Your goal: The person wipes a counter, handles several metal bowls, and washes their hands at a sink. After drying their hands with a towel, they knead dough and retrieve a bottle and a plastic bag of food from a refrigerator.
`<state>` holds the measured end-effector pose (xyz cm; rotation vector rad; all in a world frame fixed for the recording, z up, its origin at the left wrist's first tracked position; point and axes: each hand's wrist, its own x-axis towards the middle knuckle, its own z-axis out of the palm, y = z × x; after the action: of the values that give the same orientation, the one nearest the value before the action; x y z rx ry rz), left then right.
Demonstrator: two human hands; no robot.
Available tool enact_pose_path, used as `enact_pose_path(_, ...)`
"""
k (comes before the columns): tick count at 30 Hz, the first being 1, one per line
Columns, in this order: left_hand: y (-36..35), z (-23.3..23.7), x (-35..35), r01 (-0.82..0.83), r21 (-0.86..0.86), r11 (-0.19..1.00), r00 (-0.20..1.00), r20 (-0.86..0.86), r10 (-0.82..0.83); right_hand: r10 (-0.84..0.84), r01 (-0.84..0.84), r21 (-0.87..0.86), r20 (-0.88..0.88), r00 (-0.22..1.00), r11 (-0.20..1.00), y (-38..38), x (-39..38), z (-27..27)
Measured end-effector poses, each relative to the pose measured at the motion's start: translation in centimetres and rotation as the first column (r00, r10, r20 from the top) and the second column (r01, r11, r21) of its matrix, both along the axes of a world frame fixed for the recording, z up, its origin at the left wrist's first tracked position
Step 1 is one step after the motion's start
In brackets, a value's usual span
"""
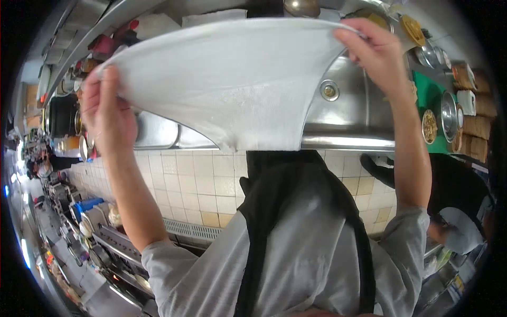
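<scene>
A white cloth (232, 68) is stretched wide between my two hands, over the steel sink counter. My left hand (108, 108) pinches its left corner, thumb on top and fingers folded behind. At the opposite upper corner, my right hand (372, 50) grips the edge between thumb and fingers. The cloth's lower part hangs down to the counter's front edge and has a wet-looking, wrinkled patch in the middle. Behind it, part of the steel sink (348, 105) with its drain (329, 90) shows on the right; the rest of the basin is hidden.
On the right, a green board (426, 87) carries a steel bowl (448, 116) and a bowl of chopped food (429, 127). Another person in dark clothing (459, 185) stands at the lower right. A stove line (116, 245) runs behind me at the left, across the tiled floor (195, 182).
</scene>
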<state>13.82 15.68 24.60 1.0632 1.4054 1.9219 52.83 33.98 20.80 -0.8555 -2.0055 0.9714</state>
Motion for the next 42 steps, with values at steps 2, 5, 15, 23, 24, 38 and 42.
enact_pose_path(2,2.8,-2.9,-1.2,0.01,-0.052,0.999,1.0,0.028,-0.009,-0.029,0.035,-0.09,0.062,0.998,0.995,1.2,-1.4,-2.0)
enact_pose_path(5,6.7,-6.1,-2.3,0.01,-0.181,0.983,0.998,0.064,0.002,-0.052,0.079,-0.272,0.105,0.993,0.959,2.8,-3.6,-4.7)
enact_pose_path(15,15.4,-16.5,-7.6,0.098,-0.432,0.896,0.984,0.174,-0.023,-0.268,0.149,-0.693,-0.066,0.961,0.705,6.6,-10.8,-15.0)
enact_pose_path(23,19.4,-20.2,-9.6,0.014,-0.434,0.901,0.971,0.219,0.091,-0.289,0.235,-0.623,0.014,0.957,0.746,10.7,-17.9,-20.3)
enact_pose_path(24,19.9,-20.8,-10.1,0.016,-0.426,0.904,0.972,0.22,0.086,-0.295,0.252,-0.604,0.029,0.955,0.756,11.4,-18.4,-21.4)
enact_pose_path(38,28.0,-28.6,-13.4,-0.148,-0.652,0.744,0.976,-0.22,0.001,-0.529,0.433,-0.496,-0.062,0.846,0.752,19.8,-19.5,-26.8)
enact_pose_path(42,30.1,-28.0,-13.5,-0.221,-0.558,0.8,0.938,-0.347,0.016,-0.473,0.491,0.012,0.292,0.831,0.871,27.9,-16.2,-38.2)
